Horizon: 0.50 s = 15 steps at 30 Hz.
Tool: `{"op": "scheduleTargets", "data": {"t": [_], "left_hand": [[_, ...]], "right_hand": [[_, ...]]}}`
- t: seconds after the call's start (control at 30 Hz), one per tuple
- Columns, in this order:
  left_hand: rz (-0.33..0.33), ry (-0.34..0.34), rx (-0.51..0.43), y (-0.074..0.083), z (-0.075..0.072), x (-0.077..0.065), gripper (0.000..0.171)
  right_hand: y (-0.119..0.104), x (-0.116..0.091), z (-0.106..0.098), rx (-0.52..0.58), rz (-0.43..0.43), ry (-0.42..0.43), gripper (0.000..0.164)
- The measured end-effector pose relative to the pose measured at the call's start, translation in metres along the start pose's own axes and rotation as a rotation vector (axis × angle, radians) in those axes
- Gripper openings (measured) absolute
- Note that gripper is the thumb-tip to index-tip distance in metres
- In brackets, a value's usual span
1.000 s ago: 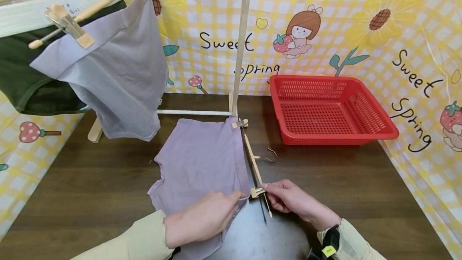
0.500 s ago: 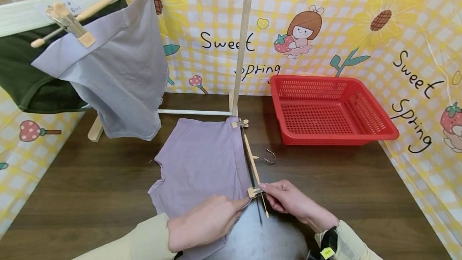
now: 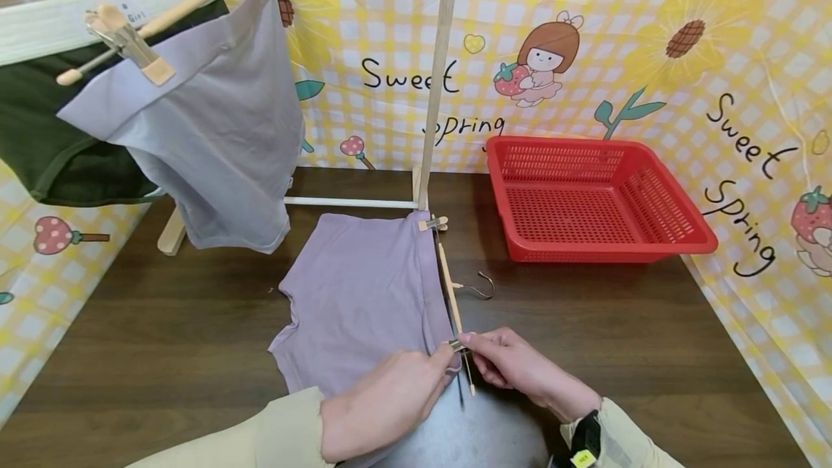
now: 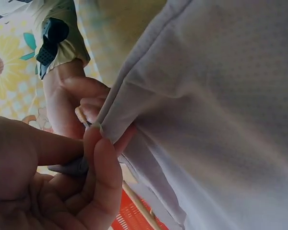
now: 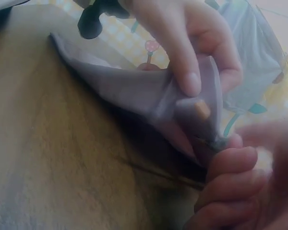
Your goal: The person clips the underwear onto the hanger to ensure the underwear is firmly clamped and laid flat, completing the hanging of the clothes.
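Note:
Lilac underpants [image 3: 364, 287] lie on the table, waistband to the right. A wooden clip hanger [image 3: 453, 302] lies along that waistband, its far clip [image 3: 429, 224] on the upper corner. At the near corner my left hand [image 3: 390, 403] pinches the waistband between thumb and fingers. My right hand [image 3: 513, 367] squeezes the hanger's near clip [image 3: 458, 344] between thumb and fingers, right at that corner. In the right wrist view, a wooden clip tip [image 5: 202, 110] shows against the lilac cloth, just below the left thumb. Fingers partly hide this clip in the head view.
A red basket [image 3: 611, 248] stands at the back right. At upper left, grey underpants [image 3: 221, 114] and dark green ones [image 3: 78, 165] hang from clip hangers. A wooden rack post [image 3: 437, 85] rises behind the lilac cloth. The hanger's metal hook [image 3: 486, 287] points right.
My right hand has moved slightly left, bringing the near clip onto the waistband corner. The left hand has shifted right and now pinches the cloth there. The hanger has swung a little left.

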State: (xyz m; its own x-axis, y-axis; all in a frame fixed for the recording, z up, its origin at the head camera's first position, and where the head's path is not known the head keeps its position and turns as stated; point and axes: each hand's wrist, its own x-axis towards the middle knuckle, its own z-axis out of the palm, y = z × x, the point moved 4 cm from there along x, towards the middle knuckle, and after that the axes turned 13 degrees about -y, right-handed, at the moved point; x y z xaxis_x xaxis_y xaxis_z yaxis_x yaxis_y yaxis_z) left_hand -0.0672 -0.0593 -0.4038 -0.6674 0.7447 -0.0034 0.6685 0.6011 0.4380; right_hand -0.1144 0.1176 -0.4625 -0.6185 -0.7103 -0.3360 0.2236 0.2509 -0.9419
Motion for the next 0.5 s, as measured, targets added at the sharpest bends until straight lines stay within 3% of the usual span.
{"op": "scheduleTargets", "data": {"t": [0.13, 0.27, 0.37, 0.5], "left_hand": [[0.018, -0.014, -0.088, -0.003, -0.002, 0.002, 0.012], [-0.008, 0.022, -0.148, -0.010, -0.015, 0.008, 0.026], [-0.030, 0.076, -0.134, -0.016, -0.027, 0.013, 0.028], [-0.038, 0.114, -0.100, -0.023, -0.038, 0.020, 0.016]], "right_hand": [[0.001, 0.001, -0.001, 0.036, 0.036, 0.011, 0.058], [-0.001, -0.001, -0.002, 0.061, 0.091, 0.018, 0.064], [-0.003, -0.002, -0.002, 0.071, 0.127, 0.030, 0.067], [-0.004, -0.002, -0.001, 0.069, 0.125, 0.036, 0.062]]}}
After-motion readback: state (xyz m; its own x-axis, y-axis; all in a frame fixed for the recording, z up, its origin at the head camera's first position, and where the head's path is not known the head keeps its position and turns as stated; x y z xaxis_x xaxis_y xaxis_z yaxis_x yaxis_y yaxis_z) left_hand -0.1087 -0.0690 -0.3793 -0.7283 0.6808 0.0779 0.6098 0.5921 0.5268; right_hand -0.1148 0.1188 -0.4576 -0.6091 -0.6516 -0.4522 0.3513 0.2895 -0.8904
